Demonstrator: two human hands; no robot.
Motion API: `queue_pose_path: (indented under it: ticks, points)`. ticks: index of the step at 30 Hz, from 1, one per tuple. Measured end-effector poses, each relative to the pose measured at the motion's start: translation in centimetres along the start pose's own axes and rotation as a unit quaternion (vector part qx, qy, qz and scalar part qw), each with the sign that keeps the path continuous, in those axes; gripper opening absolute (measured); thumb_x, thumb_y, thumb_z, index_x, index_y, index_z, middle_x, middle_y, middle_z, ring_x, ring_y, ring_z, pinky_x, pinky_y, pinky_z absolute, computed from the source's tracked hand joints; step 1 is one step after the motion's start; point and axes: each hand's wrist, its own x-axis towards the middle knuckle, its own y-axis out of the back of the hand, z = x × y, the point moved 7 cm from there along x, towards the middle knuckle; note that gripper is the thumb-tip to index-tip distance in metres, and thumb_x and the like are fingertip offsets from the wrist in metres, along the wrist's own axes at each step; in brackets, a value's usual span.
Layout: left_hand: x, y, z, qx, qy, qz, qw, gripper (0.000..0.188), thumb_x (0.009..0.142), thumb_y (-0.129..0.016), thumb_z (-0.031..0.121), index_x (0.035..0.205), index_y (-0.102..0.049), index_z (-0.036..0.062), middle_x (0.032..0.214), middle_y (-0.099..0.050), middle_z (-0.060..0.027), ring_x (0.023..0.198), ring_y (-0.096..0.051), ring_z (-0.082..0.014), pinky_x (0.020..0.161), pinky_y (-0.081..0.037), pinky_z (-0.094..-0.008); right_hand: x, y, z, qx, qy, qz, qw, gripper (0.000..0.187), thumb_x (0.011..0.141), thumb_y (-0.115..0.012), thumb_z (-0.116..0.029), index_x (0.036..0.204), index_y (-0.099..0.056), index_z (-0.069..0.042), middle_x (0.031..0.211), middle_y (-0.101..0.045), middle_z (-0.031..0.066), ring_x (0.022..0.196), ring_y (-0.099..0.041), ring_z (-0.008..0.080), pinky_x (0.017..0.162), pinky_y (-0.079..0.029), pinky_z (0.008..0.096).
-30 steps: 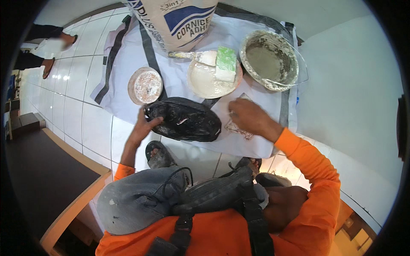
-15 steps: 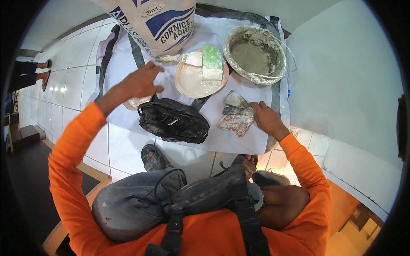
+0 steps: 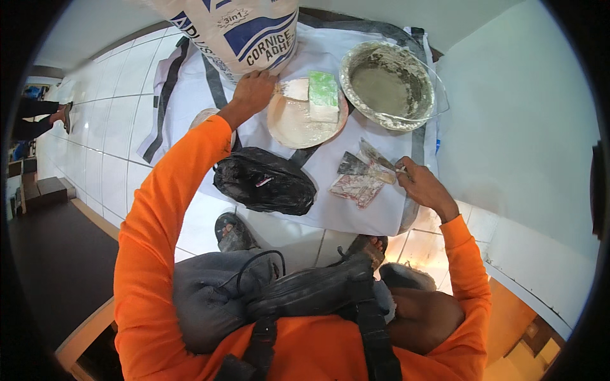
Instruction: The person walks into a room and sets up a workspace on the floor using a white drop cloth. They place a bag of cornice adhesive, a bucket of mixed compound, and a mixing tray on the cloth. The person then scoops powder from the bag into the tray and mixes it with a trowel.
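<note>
A white sheet (image 3: 330, 203) covers a white-tiled floor beside a pale wall. On it, the left hand (image 3: 253, 92), arm stretched forward, curls its fingers around the handle of a tool lying on the shallow plate (image 3: 295, 124), just below the large paper sack (image 3: 229, 28). Right of the plate, the right hand (image 3: 422, 187) pinches a putty knife (image 3: 375, 162) over a plaster-smeared scrap (image 3: 357, 187).
</note>
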Motion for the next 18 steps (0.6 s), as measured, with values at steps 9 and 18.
queue_pose_path:
  ticks: [9, 18]
  points:
    - [-2.2, 3.0, -2.1, -0.080, -0.001, -0.034, 0.996, 0.039, 0.082, -0.067, 0.019, 0.116, -0.056, 0.0030, 0.108, -0.065, -0.0176, 0.103, -0.065, -0.0386, 0.091, -0.054, -0.0463, 1.6, -0.2, -8.9, 0.023, 0.172, -0.106, 0.979, 0.032, 0.100, -0.056, -0.025, 0.123, -0.054, -0.003, 0.093, -0.067, 0.0261, 0.088, -0.063, 0.0434, 0.080, -0.047, 0.0472]
    - [-24.8, 8.3, -3.0, -0.639, 0.415, -0.261, 0.593, 0.025, 0.103, -0.049, 0.029, 0.115, -0.047, 0.0077, 0.083, -0.053, -0.0021, 0.061, -0.052, -0.0093, 0.051, -0.047, -0.0249, 5.0, -0.1, -17.8, 0.028, 0.332, -0.164, 0.928, 0.040, 0.097, -0.054, -0.018, 0.132, -0.047, 0.001, 0.099, -0.064, 0.0297, 0.094, -0.062, 0.0456, 0.083, -0.046, 0.0519]
